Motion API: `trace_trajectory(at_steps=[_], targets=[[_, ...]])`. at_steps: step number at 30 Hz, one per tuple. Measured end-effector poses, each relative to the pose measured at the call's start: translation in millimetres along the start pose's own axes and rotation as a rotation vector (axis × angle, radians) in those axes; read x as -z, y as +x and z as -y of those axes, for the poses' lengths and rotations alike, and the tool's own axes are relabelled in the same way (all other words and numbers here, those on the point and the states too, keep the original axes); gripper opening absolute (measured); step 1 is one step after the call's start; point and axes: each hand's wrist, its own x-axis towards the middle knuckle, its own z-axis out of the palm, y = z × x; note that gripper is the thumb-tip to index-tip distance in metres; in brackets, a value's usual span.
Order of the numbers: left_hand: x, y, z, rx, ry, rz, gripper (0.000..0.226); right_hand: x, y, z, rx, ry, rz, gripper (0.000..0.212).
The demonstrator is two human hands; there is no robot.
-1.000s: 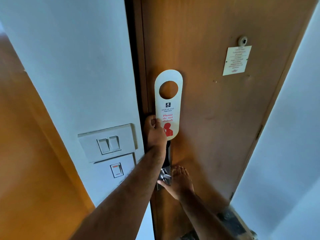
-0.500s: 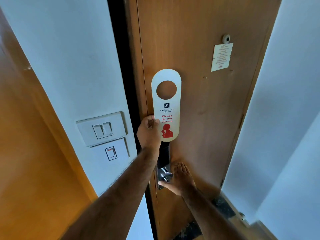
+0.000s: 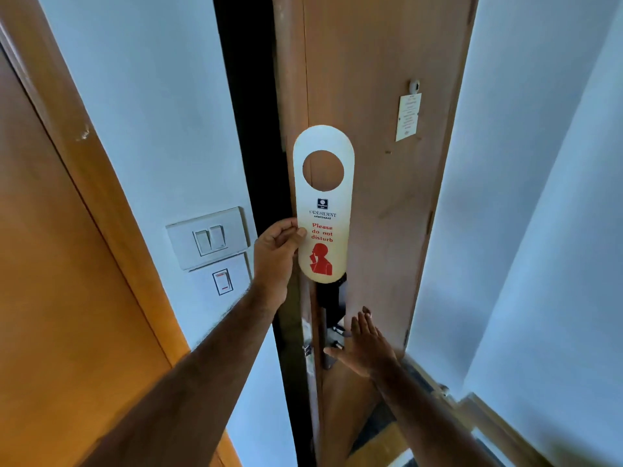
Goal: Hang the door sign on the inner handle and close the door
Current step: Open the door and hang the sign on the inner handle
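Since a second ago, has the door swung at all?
Yes. The door has swung open, away from the switch plate wall: the dark gap at its edge is wider.

Soft daylight, wide-angle edge distortion, slight blur

Just beyond the left thumb and fingers, the cream-white, round-ended card door sign carries a small dark blue square logo, grey lettering, red words and a red figure of a person under them. Behind the fingertips of both hands stands the plain brown wooden door, with a black lock plate just above the right fingertips. Off to the left of the left fingers sit two white wall switch plates, the lower one showing a small red mark.
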Motion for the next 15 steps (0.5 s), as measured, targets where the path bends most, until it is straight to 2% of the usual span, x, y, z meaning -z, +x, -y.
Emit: trace_trajectory(at_steps=[4, 6, 8, 10, 12, 15], targets=[[5, -3, -7, 0.013, 0.068, 0.132, 0.021, 5, -27, 0, -0.023, 0.037, 0.029, 0.123], [4, -4, -10, 0.022, 0.097, 0.222, 0.022, 6, -43, -3, 0.001, 0.040, -0.104, 0.113], [3, -5, -13, 0.033, 0.100, 0.306, 0.023, 5, -66, -6, 0.132, -0.028, -0.331, 0.091], [2, -7, -14, 0.048, 0.094, 0.362, 0.024, 3, -86, -4, 0.365, -0.194, -0.452, 0.070], [-3, -10, -15, 0.059, 0.085, 0.386, 0.024, 3, -92, 4, 0.563, -0.430, -0.462, 0.060], [-11, -14, -17, 0.055, 0.070, 0.418, 0.024, 13, -82, 19, 0.671, -0.733, -0.435, 0.054]])
